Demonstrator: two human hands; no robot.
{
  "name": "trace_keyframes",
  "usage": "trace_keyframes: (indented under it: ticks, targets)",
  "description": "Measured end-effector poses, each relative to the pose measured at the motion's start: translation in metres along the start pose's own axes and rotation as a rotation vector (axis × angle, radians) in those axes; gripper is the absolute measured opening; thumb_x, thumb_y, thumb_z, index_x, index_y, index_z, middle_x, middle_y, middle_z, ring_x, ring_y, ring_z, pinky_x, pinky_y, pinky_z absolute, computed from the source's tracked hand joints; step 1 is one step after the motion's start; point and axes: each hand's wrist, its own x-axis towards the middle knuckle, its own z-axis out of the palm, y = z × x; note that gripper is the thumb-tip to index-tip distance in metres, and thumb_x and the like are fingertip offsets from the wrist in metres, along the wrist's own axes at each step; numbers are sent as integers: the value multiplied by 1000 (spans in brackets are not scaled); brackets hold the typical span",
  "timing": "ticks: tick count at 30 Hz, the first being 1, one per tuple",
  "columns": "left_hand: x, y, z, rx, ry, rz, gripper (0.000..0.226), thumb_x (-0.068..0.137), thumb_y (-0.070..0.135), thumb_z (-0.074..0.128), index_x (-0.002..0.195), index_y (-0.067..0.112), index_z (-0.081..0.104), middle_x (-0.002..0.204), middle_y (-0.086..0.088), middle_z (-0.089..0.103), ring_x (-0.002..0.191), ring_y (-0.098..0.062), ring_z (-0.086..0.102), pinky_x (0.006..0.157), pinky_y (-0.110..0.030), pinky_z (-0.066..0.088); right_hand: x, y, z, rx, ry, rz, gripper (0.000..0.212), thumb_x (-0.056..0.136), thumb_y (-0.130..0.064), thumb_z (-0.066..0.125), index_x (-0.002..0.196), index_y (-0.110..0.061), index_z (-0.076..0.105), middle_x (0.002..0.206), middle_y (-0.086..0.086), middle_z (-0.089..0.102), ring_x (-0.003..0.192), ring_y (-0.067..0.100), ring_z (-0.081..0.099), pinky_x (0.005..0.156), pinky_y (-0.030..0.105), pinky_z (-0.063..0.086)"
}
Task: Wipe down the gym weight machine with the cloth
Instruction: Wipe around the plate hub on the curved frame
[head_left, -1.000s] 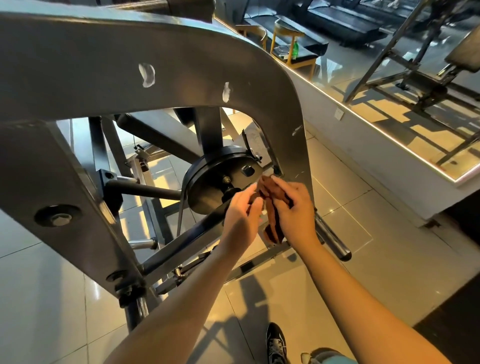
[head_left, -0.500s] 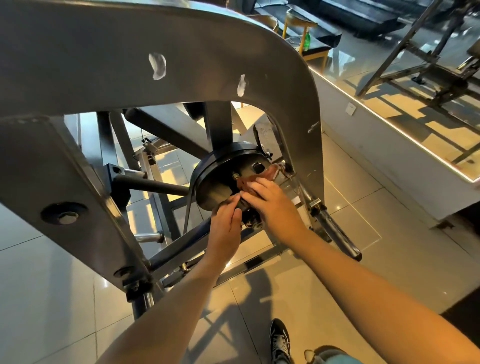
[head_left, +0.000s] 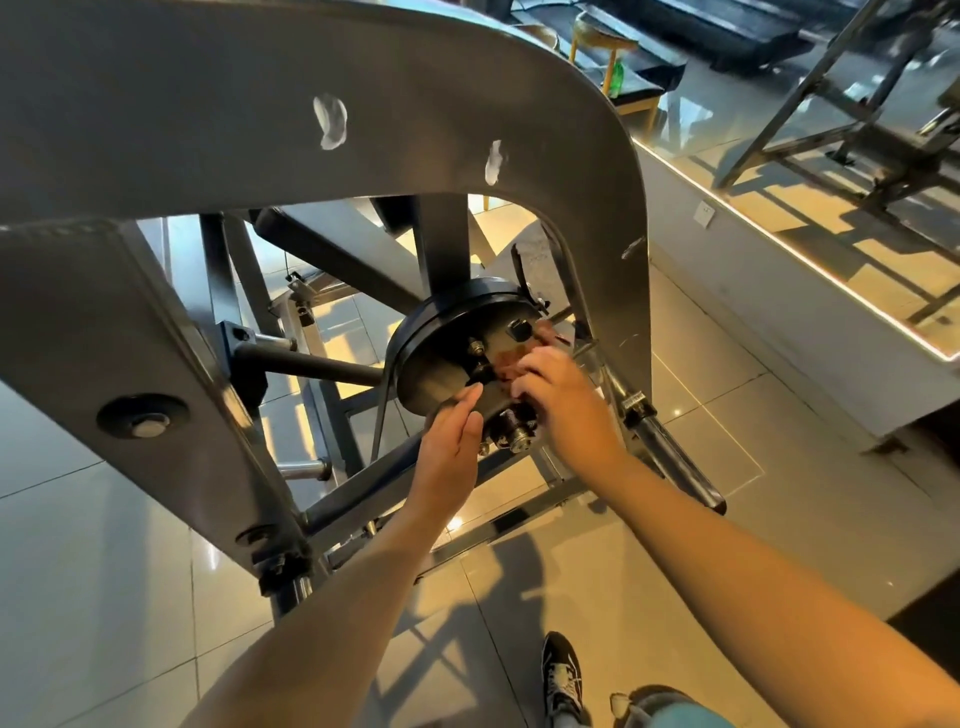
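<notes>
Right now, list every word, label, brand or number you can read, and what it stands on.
No readable text in this view.
Machine frame: only white smears, no lettering.
Green bottle: label too small to read.
Wall plate: blank as far as shows.

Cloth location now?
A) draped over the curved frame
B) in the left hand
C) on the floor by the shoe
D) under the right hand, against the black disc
D: the right hand holds the brown cloth against the black disc; the left hand only touches the disc's rim.
</notes>
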Motion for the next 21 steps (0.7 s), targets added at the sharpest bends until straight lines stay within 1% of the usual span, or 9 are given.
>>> trace_keyframes:
  ticks: [2,4,5,7,10,13,16,19,21]
  targets:
    - [0,-3,-2,15,-19,-3,43,110,31,35,151,23,45,147,3,49,137,-8,44,116,-39,40,-1,20,-16,-28,58,89,24,81,-4,79,99,-19,72,127,3,62,130,24,50,111,43,45]
    - [0,-2,0,16,-7,5,44,110,31,35,152,22,44,150,4,47,141,-8,40,118,-39,38,-2,19,-18,-44,79,167,22,84,-7,77,103,-17,74,127,3,62,130,24,49,112,44,44]
    - [0,0,2,8,5,2,43,110,31,35,150,22,45,149,3,48,139,-8,42,117,-38,38,-2,10,-14,-37,75,163,19,87,-10,75,105,-16,75,125,2,63,128,21,49,113,42,43]
    - [-1,2,7,-22,23,-1,39,109,35,35,141,22,52,138,-1,55,131,-13,50,113,-41,43,-1,-11,-2,17,24,43,15,90,-14,72,104,-14,76,120,2,64,122,19,50,111,40,42]
    - [0,0,13,-50,49,2,39,104,47,33,127,26,56,122,3,60,120,-19,56,106,-49,47,-4,-24,15,39,-104,-27,25,86,-10,76,110,-18,77,126,1,64,125,22,47,111,38,43]
    - [-1,-2,14,-1,58,1,43,104,47,31,135,28,53,130,5,57,129,-18,50,110,-50,43,-4,-10,9,5,-121,3,28,81,-6,80,105,-20,75,128,0,63,124,22,43,106,38,47]
    - [-4,-5,12,55,53,1,50,105,44,30,148,25,46,142,6,51,138,-14,42,115,-48,39,-7,5,-8,2,-51,104,27,78,1,79,95,-18,71,127,0,62,120,22,41,101,31,44]
    - [-4,-6,11,57,40,1,50,105,43,30,150,26,44,144,8,49,139,-11,40,117,-46,37,-6,9,-11,25,36,190,23,77,3,79,90,-15,72,121,3,64,116,26,49,96,24,38]
    - [-5,-4,13,10,56,-7,47,105,42,31,146,26,47,141,6,51,137,-12,42,117,-44,38,-3,-1,-2,59,16,133,20,78,1,80,87,-15,74,113,4,68,110,26,54,92,28,43]
